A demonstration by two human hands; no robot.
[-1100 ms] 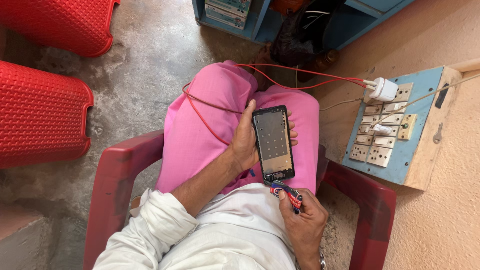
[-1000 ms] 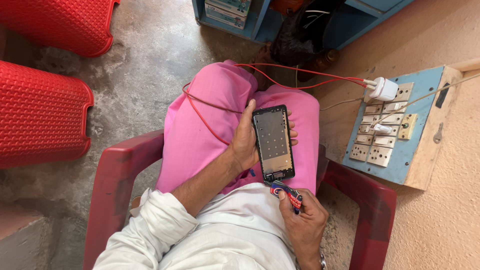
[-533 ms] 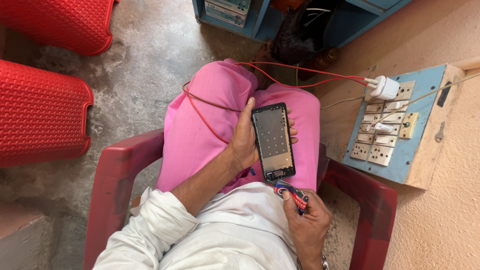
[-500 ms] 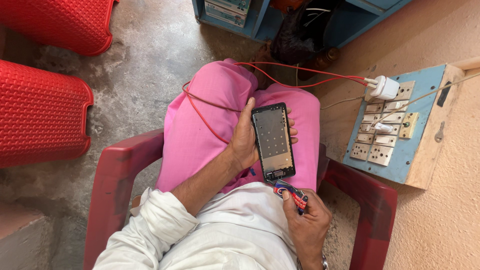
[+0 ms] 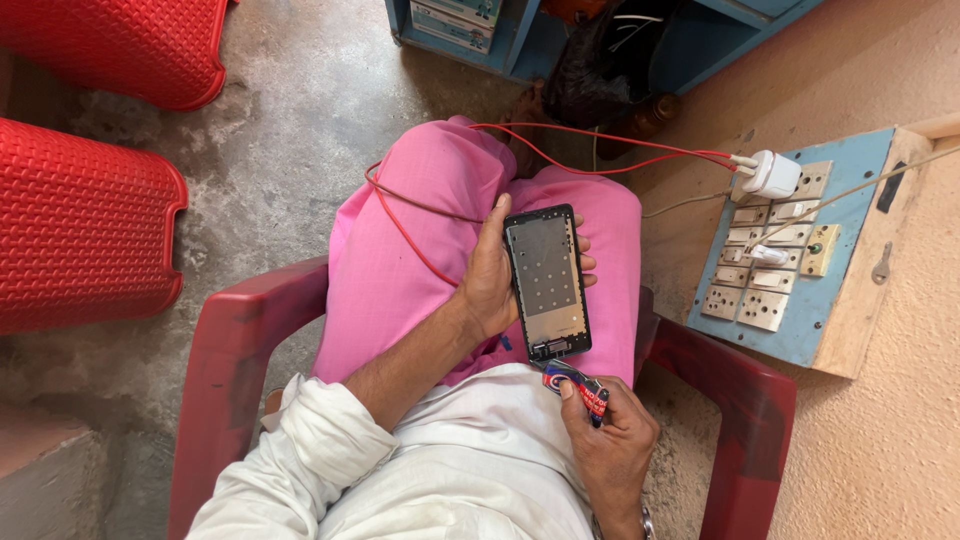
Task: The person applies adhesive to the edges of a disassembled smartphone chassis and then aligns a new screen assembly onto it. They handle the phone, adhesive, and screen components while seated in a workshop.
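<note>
Left hand (image 5: 492, 285) fingers wrapped around opened phone frame (image 5: 547, 282) over the lap, long axis running away from the body; right hand (image 5: 610, 450) pinches a small red-blue tool (image 5: 578, 388) just below its near end.

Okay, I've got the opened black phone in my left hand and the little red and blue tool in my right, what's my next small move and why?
Probably bring the small red and blue tool in the right hand up to the bottom edge of the opened black phone; its tip sits just below that edge, and the left hand holds the phone steady over the lap.
</note>
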